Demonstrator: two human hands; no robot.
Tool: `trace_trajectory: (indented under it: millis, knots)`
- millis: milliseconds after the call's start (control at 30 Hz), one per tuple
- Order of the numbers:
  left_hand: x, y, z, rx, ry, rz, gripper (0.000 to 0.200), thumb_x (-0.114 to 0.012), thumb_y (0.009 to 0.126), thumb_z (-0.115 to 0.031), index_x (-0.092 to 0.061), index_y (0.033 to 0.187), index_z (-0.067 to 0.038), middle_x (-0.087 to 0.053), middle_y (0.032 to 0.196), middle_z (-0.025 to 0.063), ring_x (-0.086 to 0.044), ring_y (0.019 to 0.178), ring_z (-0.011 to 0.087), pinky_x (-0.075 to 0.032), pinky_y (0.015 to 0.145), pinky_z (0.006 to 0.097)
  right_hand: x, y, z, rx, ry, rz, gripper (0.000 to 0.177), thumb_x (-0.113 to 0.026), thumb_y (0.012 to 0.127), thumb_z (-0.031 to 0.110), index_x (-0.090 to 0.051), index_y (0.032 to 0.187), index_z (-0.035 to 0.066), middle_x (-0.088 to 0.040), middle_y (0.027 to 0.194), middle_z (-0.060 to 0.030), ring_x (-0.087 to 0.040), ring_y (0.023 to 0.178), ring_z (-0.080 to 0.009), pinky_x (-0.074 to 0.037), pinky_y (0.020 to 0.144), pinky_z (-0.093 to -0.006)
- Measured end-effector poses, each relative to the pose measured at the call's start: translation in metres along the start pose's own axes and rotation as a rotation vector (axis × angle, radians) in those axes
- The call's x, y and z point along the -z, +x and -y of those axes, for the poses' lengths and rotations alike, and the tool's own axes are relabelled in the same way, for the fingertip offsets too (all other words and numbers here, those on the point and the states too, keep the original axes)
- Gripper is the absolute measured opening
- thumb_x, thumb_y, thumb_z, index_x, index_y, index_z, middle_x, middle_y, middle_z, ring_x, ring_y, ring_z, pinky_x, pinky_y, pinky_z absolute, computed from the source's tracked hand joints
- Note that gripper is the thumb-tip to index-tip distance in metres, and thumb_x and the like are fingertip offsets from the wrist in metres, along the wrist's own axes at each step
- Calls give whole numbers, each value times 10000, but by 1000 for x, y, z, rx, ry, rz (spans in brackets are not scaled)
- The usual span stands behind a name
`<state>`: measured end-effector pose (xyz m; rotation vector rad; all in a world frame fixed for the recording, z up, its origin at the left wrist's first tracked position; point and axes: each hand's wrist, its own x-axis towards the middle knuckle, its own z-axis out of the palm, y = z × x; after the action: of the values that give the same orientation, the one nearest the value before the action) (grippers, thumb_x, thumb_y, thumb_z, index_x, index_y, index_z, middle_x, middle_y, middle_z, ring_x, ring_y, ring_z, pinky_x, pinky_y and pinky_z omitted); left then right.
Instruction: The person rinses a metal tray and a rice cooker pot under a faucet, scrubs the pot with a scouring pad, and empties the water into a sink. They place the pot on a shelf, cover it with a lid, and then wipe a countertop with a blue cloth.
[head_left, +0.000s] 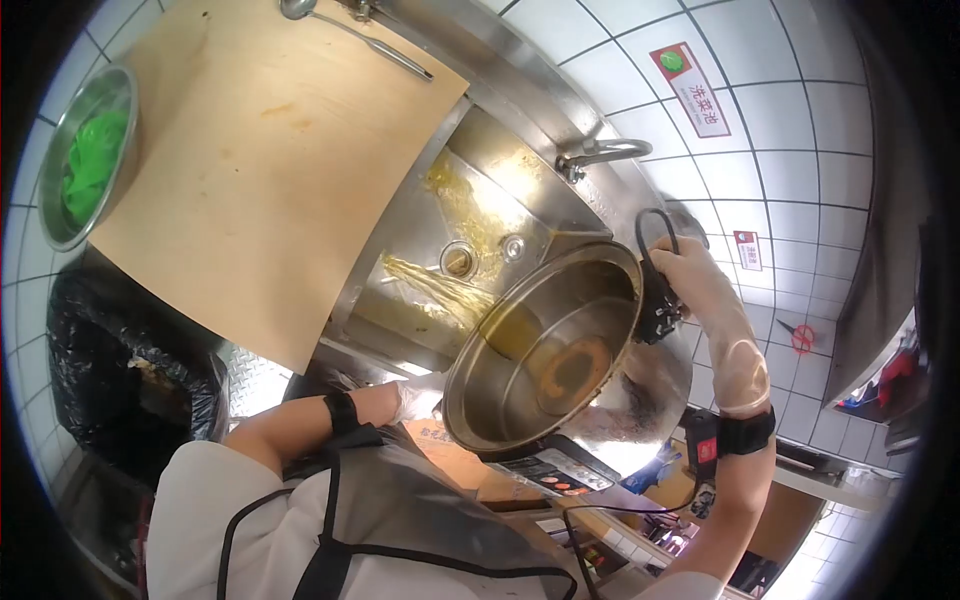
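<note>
A large steel pot [470, 400] is tilted over the sink, with yellowish liquid pooled on its lower side and a brown ring on its bottom. My right hand [680, 270], in a clear glove, is closed on the black handle [660, 315] at the pot's far right side. On the near left side, my gloved left hand [418, 396] is against the pot's outer wall; the pot hides its fingers. Below the rim, a labelled panel [560, 468] shows on the pot's outside. Wet yellow residue and pale strands [435, 285] lie in the steel sink [400, 225].
Left of the sink lies a wooden board [270, 180] with a ladle [365, 40] on it. A steel bowl [130, 165] holds something bright green. A black-lined bin [80, 350] stands below. The tap [610, 150] juts from the wall; red scissors [802, 338] hang farther right.
</note>
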<state>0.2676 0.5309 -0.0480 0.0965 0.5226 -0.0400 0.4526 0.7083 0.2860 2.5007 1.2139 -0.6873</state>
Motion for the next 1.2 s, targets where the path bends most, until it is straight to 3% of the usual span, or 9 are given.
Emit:
trace_trajectory:
  millis: [167, 233, 467, 667, 800, 867, 933, 1067, 1200]
  knots:
    - [-3, -10, -2, -19, -41, 226, 398, -588, 929, -284, -543, 1238, -38, -626, 1141, 76, -631, 973, 169, -546, 772, 290, 1, 7, 29, -58, -100, 17, 336, -498, 793, 295, -647, 968, 51, -620, 737, -84, -612, 651, -187, -513, 522, -333]
    - [7, 2, 9, -44, -61, 228, 412, -574, 932, -332, -550, 1238, -56, -630, 1124, 60, -625, 924, 151, -531, 721, 285, -2, 11, 28, -21, -29, -13, 249, -518, 796, 260, -624, 920, 71, -532, 606, -18, -518, 479, -132, -391, 387, -284]
    - [34, 44, 27, -22, 63, 190, 513, -471, 911, -584, -601, 1171, -161, -645, 984, -25, -518, 714, 87, -384, 581, 244, -2, 12, 6, -22, 54, -54, 226, -516, 794, 252, -620, 891, 76, -537, 610, -28, -527, 493, -136, -399, 396, -289]
    - [-14, 21, -5, -48, 106, -53, 447, -461, 926, -564, -631, 1030, -164, -596, 783, -50, -477, 627, 64, -341, 521, 224, 7, 23, -53, -113, 106, -87, 251, -518, 787, 222, -667, 908, 61, -581, 643, -57, -548, 515, -146, -416, 404, -303]
    - [-5, 23, -28, 3, 82, -161, 450, -449, 934, -558, -637, 994, -153, -576, 718, -41, -470, 594, 57, -336, 494, 206, -11, 40, -125, 40, 350, -80, 264, -521, 826, 222, -669, 900, 16, -575, 634, -61, -571, 632, -147, -469, 560, -304]
    - [-10, -11, -62, -293, 316, -226, 478, -434, 936, -566, -639, 986, -137, -559, 676, -37, -478, 576, 54, -361, 484, 197, -25, 40, -150, 645, 233, -262, 222, -548, 843, 166, -666, 949, 11, -621, 793, -16, -575, 727, -114, -439, 659, -235]
    - [0, 0, -77, -427, 199, -445, 552, -424, 930, -589, -636, 1011, -86, -578, 701, -20, -498, 595, 61, -382, 475, 222, -48, 75, -175, 282, 842, 49, 200, -554, 883, 169, -659, 967, 21, -622, 849, -12, -562, 788, -91, -434, 711, -240]
    - [-40, -48, -127, -623, 417, -888, 467, -444, 966, -449, -593, 1093, -25, -613, 862, 37, -560, 698, 94, -474, 576, 233, -112, 137, -193, 457, 1269, 15, 228, -512, 949, 206, -648, 1009, 33, -634, 889, -7, -571, 793, -91, -444, 721, -221]
    - [-78, -78, -148, -945, 496, -973, 392, -443, 986, -374, -578, 1106, -25, -617, 873, 28, -578, 726, 99, -487, 593, 238, -153, 215, -168, 482, 1521, 173, 268, -491, 966, 181, -616, 1120, 1, -646, 1006, -44, -592, 858, -109, -478, 779, -236]
